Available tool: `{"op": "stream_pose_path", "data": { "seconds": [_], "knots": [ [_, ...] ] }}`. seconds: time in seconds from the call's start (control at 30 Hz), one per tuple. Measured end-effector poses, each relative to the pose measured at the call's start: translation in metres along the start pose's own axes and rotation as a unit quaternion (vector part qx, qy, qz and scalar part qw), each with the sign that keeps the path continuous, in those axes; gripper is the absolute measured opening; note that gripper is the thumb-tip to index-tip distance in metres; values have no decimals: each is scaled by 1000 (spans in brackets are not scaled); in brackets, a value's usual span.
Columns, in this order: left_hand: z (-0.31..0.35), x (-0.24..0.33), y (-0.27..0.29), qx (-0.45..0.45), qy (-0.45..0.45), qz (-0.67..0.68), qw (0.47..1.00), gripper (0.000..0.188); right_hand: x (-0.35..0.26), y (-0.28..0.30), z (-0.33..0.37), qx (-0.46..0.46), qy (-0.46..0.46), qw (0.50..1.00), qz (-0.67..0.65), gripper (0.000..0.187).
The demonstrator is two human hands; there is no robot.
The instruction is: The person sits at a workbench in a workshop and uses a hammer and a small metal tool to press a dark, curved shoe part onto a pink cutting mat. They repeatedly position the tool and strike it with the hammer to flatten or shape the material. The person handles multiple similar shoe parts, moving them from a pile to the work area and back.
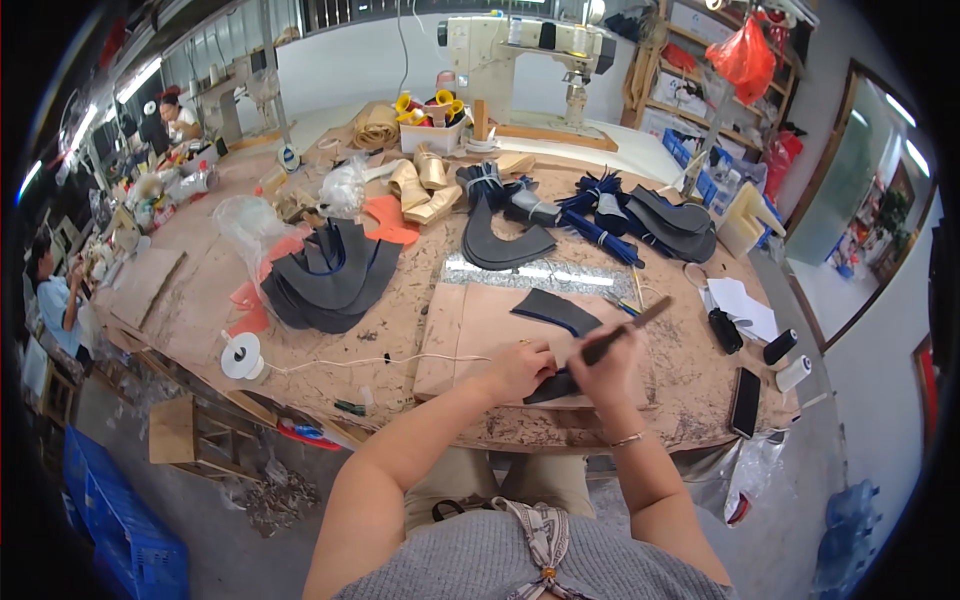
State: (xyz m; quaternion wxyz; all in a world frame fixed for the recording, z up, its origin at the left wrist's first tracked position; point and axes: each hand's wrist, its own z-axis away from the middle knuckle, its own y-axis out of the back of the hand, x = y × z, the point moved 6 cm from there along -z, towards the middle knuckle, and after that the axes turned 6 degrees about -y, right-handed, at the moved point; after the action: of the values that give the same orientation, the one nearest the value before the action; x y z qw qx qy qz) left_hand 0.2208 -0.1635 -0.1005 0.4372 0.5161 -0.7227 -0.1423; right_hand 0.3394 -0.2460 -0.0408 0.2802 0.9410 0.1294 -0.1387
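Note:
My left hand (522,370) is closed, its fingertips pressing a dark piece of shoe material (552,388) onto a pale work board (445,335). Close beside it, my right hand (610,372) grips a long tool with a brown end (652,312) pointing up and away to the right. The tool's lower end is hidden by the hand, so its kind is unclear. Just beyond my hands, a curved dark grey piece with a blue edge (556,311) lies on the board. A speckled shiny slab (540,278) sits along the board's far side.
Stacked dark curved pieces (330,280) lie left, with more bundles (675,222) behind right. Gold shoe lasts (428,190) stand at the back before a sewing machine (530,70). A white spool (242,356) trails cord. A phone (744,402) and thread cones (780,346) lie right.

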Motion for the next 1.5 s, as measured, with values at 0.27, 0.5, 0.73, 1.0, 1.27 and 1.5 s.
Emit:
{"op": "stream_pose_path", "data": {
  "seconds": [0.27, 0.5, 0.73, 1.0, 1.27, 1.5],
  "knots": [
    [-5, 2, -7, -2, 13, -34, 999, 4, 17, 42, -21, 84, -5, 996, 28, 18],
    [-25, 11, -35, -3, 9, -23, 1000, 5, 60, 30, 1, 20, -40, 997, 64, 20],
    [-23, 6, -32, 12, 3, -35, 999, 6, 27, 21, -1, 28, -57, 995, 72, 18],
    [-12, -2, -24, -2, 14, -32, 999, 6, 16, 18, -4, 66, -23, 997, 24, 18],
    [1, -1, -12, -19, 41, -33, 998, 10, 20, 17, 0, 89, -24, 995, 48, 17],
    [13, 3, -1, -45, 51, -29, 997, 9, 18, 10, -14, 33, 28, 995, 93, 18]
  ]
}}
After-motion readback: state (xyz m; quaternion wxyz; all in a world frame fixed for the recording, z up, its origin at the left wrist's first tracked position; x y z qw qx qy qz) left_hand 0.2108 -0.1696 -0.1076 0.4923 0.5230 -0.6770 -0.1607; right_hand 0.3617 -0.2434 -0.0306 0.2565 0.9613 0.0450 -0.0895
